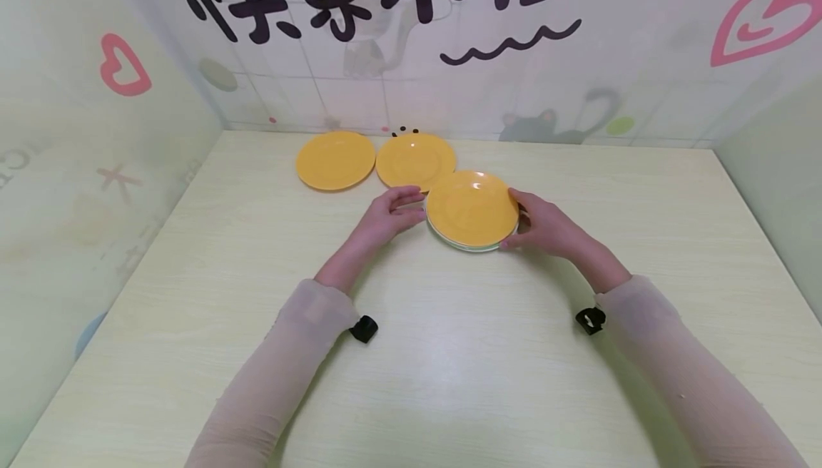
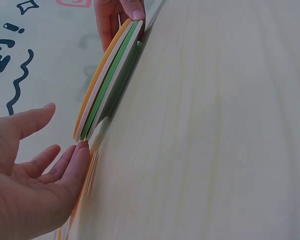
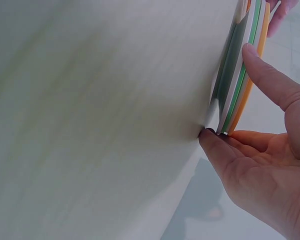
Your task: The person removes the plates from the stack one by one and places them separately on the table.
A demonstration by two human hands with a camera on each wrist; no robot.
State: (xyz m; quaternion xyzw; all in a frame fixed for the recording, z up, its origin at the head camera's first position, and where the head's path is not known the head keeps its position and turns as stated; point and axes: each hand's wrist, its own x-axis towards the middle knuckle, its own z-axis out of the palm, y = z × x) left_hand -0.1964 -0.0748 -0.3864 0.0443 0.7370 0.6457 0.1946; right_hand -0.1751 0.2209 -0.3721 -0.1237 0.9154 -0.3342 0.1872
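Observation:
A stack of plates (image 1: 472,211) with a yellow-orange one on top lies before me. From the side, pale and green rims (image 2: 110,77) show beneath the orange rim. My right hand (image 1: 544,224) holds the stack's right edge, thumb at the near rim and fingers round the far side. At the opposite edge is my left hand (image 1: 392,217), its fingertips touching the rim and its thumb apart from it in the left wrist view. Whether the stack's base touches the table cannot be told.
Two more yellow-orange plates, a left one (image 1: 335,161) and a right one (image 1: 416,161), lie side by side near the back wall (image 1: 411,97). The right one is close behind the stack. Walls bound the pale wooden table (image 1: 437,354) at the left, back and right.

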